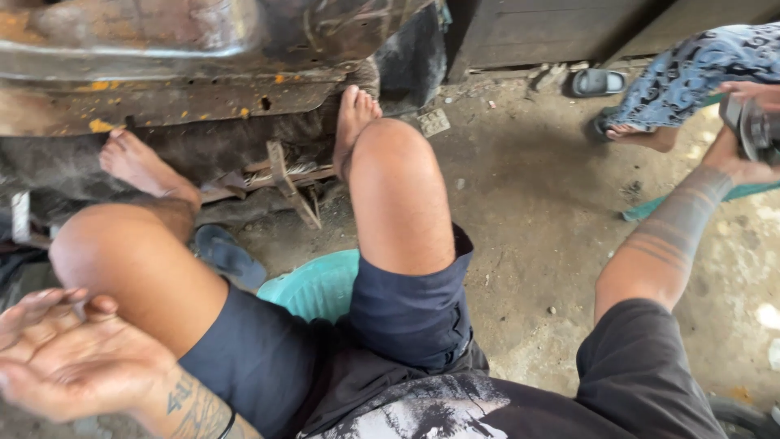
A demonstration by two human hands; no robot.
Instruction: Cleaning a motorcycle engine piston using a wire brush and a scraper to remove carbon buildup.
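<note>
My left hand (pixel 69 358) lies palm up at the lower left beside my left knee, fingers apart and empty. My right arm stretches toward the right edge, where my right hand (pixel 738 161) holds a dark round metal part (pixel 760 130) that the frame cuts off. Another person's hand (pixel 751 91) rests on top of the same part. I sit on a teal plastic stool (pixel 317 284) with both bare feet against a rusty metal body (pixel 162 73).
The other person, in blue patterned trousers (pixel 691 73), has a bare foot (pixel 642 134) on the dirt floor. A grey sandal (pixel 597 81) lies by the dark wooden wall, and a dark sandal (pixel 231 256) lies under my left leg. Bent rusty metal bars (pixel 288 187) stick out between my feet.
</note>
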